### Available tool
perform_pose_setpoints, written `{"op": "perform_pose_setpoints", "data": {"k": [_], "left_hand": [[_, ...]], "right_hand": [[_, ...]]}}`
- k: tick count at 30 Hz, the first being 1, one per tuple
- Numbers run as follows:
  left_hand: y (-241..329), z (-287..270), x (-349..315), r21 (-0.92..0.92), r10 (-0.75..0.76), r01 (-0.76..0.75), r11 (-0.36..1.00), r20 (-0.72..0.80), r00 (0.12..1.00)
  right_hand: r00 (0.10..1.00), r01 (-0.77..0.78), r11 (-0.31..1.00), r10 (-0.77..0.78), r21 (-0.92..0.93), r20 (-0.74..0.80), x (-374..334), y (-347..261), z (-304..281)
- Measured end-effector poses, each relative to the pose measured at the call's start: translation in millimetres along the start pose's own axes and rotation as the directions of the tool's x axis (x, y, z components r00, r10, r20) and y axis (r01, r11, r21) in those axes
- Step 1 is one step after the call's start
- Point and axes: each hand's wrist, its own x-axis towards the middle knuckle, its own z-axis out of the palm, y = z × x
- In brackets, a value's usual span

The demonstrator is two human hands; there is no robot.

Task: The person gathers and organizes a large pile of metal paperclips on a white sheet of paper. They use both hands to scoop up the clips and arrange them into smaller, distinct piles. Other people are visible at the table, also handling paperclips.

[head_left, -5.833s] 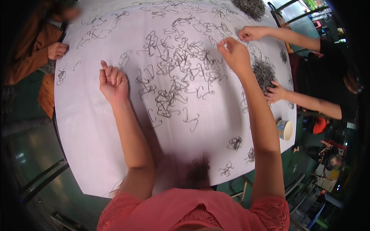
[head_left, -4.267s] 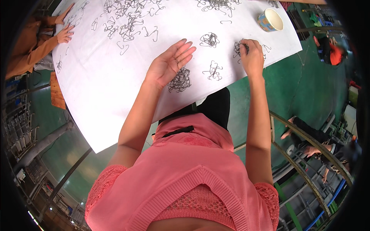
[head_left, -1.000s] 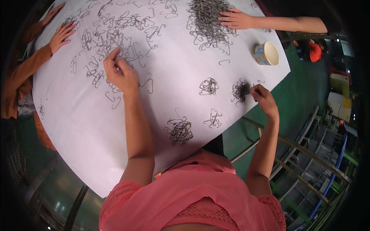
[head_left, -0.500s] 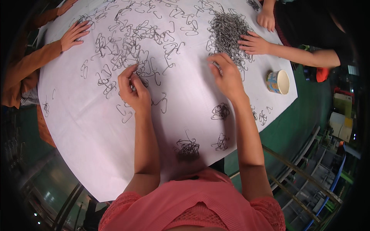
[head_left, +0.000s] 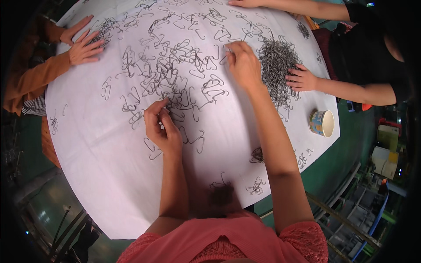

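Bent wire hooks (head_left: 164, 61) lie scattered over the white-covered table (head_left: 105, 175). My left hand (head_left: 163, 127) is curled at the near edge of the scatter, thumb and fingertips drawn together; what they hold, if anything, is too small to make out. Farther away and to the right, my right hand (head_left: 245, 65) is bent at the fingers, thumb close to the forefinger. A wire hook (head_left: 217, 51) is right beside those fingertips, and whether they grip it is unclear. A dense pile of dark wire pieces (head_left: 278, 61) lies just right of my right hand.
Small hook clusters (head_left: 256, 186) lie near the front edge. A paper cup (head_left: 322, 123) stands at the right edge. A co-worker's hands (head_left: 85, 48) rest at the left; another person's hand (head_left: 302, 79) touches the pile, and that person's other arm (head_left: 302, 6) reaches across the far side.
My right hand has moved forward and left, from beside the pile to the scattered hooks. The view has shifted. The right co-worker's other arm has stretched out over the table's far side.
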Motion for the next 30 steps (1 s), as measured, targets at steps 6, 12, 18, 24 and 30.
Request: {"op": "perform_pose_setpoints", "data": {"k": [6,12,18,24,30], "left_hand": [[-3,-6,1,-0.003,-0.033,0.033,0.999,0.028,0.999],[1,-3,2,-0.009,-0.021,0.021,1.000,-0.011,1.000],[-1,-7,1,0.006,-0.049,0.048,0.999,0.054,0.997],[-1,-7,-1,-0.017,-0.031,0.032,0.999,0.055,0.998],[2,-2,0,-0.027,-0.036,0.037,0.999,0.062,0.997]], "right_hand": [[0.985,0.167,0.953,-0.151,-0.252,0.080,11,8,20],[0.999,-0.021,0.999,0.020,-0.026,-0.032,24,13,8],[0.986,0.111,0.932,-0.145,-0.345,-0.077,33,51,15],[0.996,0.019,0.995,-0.027,-0.095,-0.087,33,17,5],[0.956,-0.025,0.830,-0.143,-0.557,-0.256,60,99,20]]}}
